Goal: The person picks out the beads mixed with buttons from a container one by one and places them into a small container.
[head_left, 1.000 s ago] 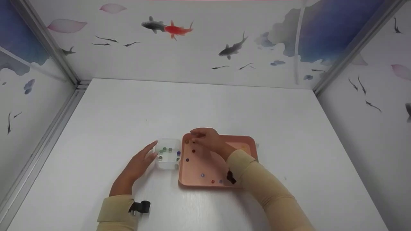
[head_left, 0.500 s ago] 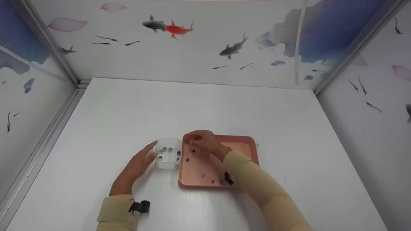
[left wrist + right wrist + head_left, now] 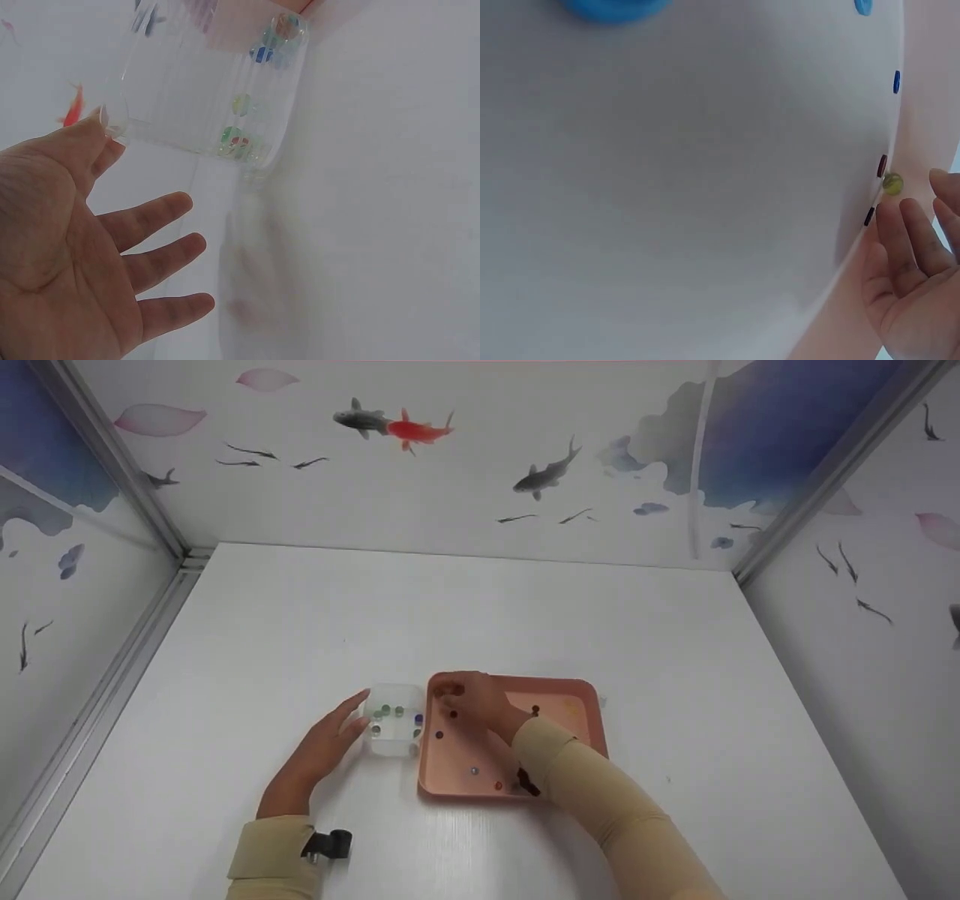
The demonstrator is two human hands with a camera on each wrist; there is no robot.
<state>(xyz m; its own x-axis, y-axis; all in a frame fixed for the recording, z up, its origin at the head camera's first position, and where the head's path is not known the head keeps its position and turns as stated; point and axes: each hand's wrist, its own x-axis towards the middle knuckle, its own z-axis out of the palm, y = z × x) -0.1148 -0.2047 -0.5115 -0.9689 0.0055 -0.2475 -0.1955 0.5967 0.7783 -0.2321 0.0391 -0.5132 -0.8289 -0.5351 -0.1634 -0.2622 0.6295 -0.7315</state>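
Note:
My right hand (image 3: pixel 474 696) reaches down into the far left corner of a pink tray (image 3: pixel 429 776). In the right wrist view its fingers are extended, fingertips right beside a yellow-green glass marble (image 3: pixel 893 184) near the tray wall; the thumb stands apart. In the head view this hand mostly hides that corner. On the left, a clear plastic box (image 3: pixel 394 748) holds several glass marbles (image 3: pixel 241 103). Thumb and index finger of my left hand (image 3: pixel 324 746) meet the box's left side, while the other fingers (image 3: pixel 169 253) are spread straight.
Small round coloured pieces lie about the tray: dark red (image 3: pixel 453 715), blue (image 3: pixel 439 735), pale blue (image 3: pixel 474 771), orange-red (image 3: pixel 498 785) and dark (image 3: pixel 535 709). The box stands close against the tray's left edge on a white table (image 3: pixel 465 607) with walls behind and beside it.
My right hand has moved slightly left and lower into the tray's far left corner, uncovering a dark piece near the wrist. The left hand and the box have stayed in place.

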